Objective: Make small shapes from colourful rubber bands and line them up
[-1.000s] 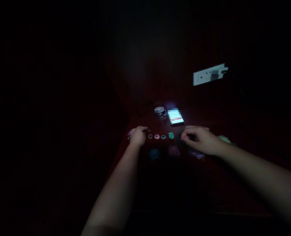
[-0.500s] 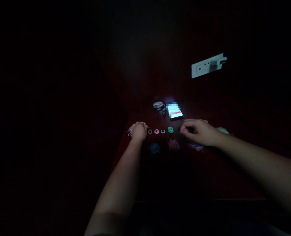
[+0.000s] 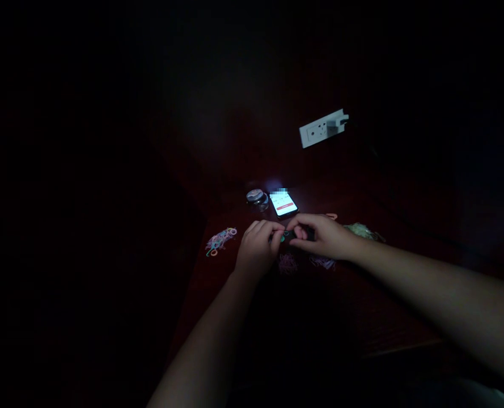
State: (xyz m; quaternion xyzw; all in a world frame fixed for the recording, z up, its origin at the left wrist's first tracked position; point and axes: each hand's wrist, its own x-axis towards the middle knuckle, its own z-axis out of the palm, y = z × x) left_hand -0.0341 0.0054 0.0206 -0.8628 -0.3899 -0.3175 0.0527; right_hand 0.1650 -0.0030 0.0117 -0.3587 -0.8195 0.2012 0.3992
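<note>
The scene is very dark. My left hand point(image 3: 258, 249) and my right hand point(image 3: 320, 236) meet at the middle of a dark red table point(image 3: 354, 317), fingers curled and pinched together over a small dark thing with a green ring point(image 3: 283, 238) at the fingertips. I cannot make out exactly what they pinch. A loose heap of small coloured rings point(image 3: 220, 240) lies to the left of my left hand. Small piles of coloured bands, one pink point(image 3: 287, 263) and one purple point(image 3: 322, 262), lie just below the hands.
A lit phone point(image 3: 283, 203) lies on the table behind the hands, with a small glass jar point(image 3: 255, 198) to its left. A white wall socket point(image 3: 322, 129) with a plug in it is up on the right. A pale green heap point(image 3: 362, 230) lies right of my right hand.
My left hand has left the ring heap and moved right; both hands have come together at the centre. The row of rings between them is now covered. The view has shifted right.
</note>
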